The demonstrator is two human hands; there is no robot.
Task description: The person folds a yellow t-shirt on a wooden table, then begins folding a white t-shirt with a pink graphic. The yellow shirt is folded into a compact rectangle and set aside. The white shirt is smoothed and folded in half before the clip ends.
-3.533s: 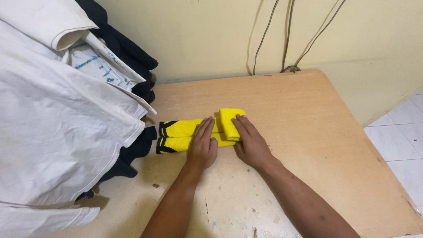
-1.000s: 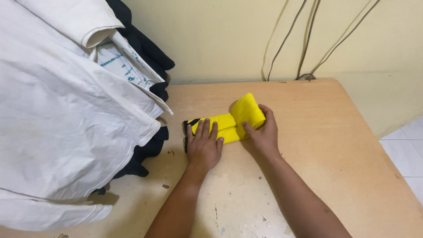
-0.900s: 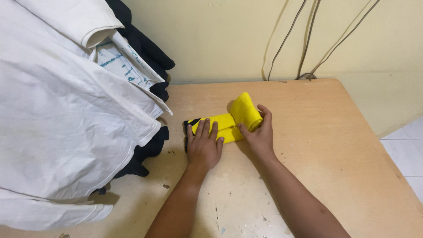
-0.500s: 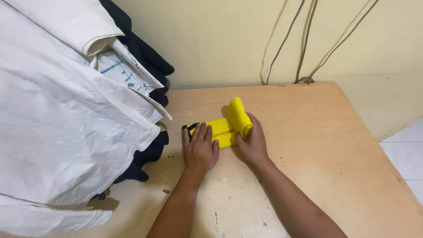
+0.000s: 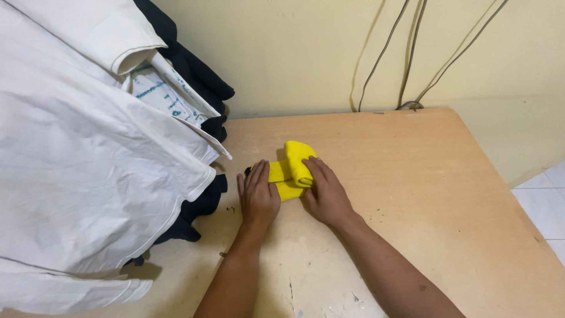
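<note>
Yellow rolled cloth (image 5: 292,168) is pressed on the desk (image 5: 412,194) by the flat left hand (image 5: 257,197) and gripped by the right hand (image 5: 325,197).

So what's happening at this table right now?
A person is rolling up a pair of yellow socks on a wooden table. The right hand presses on the rolled end, while the left hand lies flat over the unrolled part. White and black clothes are piled at the left.
</note>
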